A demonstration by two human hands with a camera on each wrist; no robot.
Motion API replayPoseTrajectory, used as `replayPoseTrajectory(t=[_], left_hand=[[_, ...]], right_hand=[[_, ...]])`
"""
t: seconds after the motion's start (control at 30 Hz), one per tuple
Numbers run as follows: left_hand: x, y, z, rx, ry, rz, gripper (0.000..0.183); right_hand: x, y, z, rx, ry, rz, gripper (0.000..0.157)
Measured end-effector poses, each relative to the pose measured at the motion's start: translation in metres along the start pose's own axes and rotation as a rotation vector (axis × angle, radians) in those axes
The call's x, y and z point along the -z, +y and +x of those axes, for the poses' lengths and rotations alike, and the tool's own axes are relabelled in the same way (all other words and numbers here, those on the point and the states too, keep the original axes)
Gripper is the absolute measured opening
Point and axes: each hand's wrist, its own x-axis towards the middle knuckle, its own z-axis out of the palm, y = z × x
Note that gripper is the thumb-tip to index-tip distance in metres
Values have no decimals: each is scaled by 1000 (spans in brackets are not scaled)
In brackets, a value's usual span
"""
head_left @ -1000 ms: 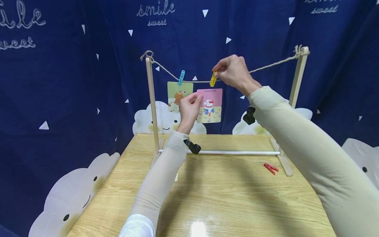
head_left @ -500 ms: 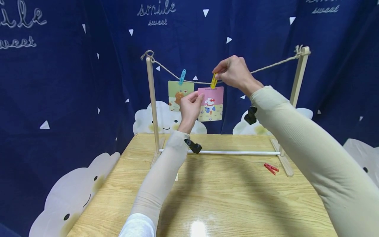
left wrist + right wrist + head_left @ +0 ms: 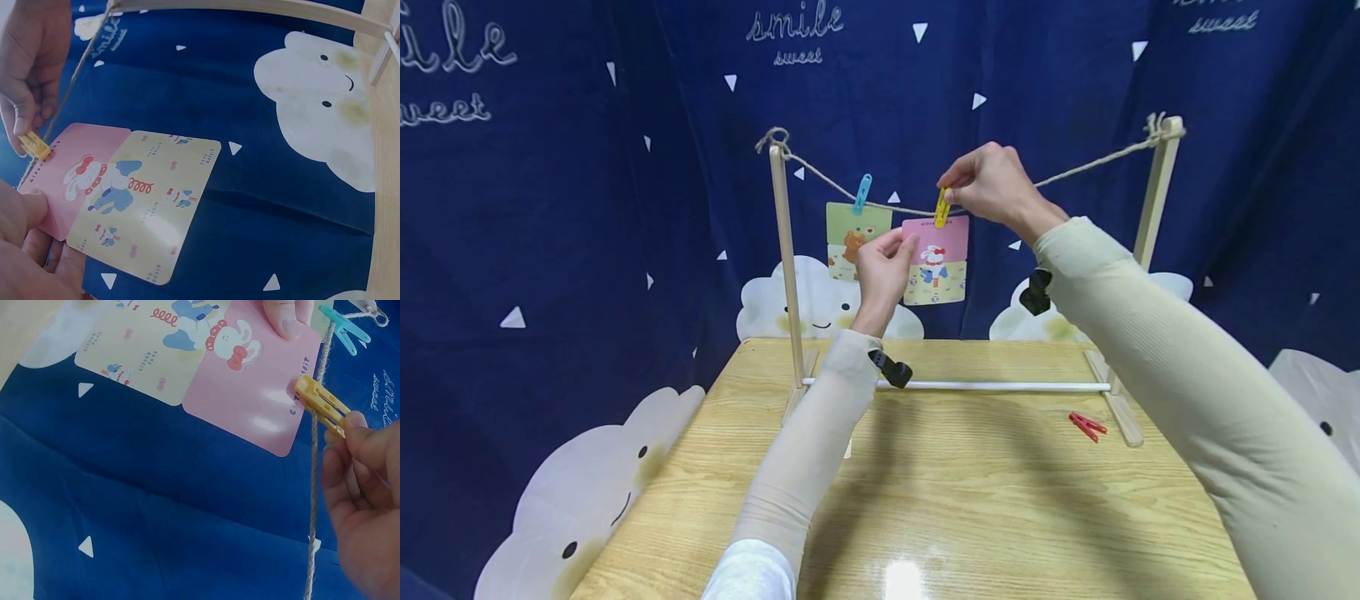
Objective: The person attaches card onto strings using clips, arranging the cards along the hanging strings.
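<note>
My left hand pinches the left edge of a pink and yellow card with a white rabbit printed on it. Between thumb and fingers of my right hand is a yellow clothespin. Its tip overlaps the card's top edge, right at the twine. To the left, a blue clothespin holds a green bear card on the same line; my left hand covers part of that card in the head view.
Two wooden posts carry the twine, joined low down by a white rod. A red clothespin lies on the wooden table near the right foot. Behind hangs a dark blue curtain with clouds.
My left hand has raised the rabbit card slightly, so its top edge now meets the yellow clothespin. The clothespin has come down a little with my right hand.
</note>
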Motion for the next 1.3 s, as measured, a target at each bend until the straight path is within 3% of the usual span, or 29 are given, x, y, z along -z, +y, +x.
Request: replayPoseTrajectory(t=[0.3,0.53,0.9,1.3], left_hand=[[1,0,-1,-3,-4,18,23],[3,-2,-1,-17,-14,8,22],[8,-9,-3,-74,-1,34,24],[29,-12,-1,-120,2,56,23]], right_hand=[[1,-1,1,-30,-86,-55,40],[1,-2,2,-13,-87,-67,47],[8,-3,-6,8,-6,-46,43],[21,1,-27,-2,104,-17,38]])
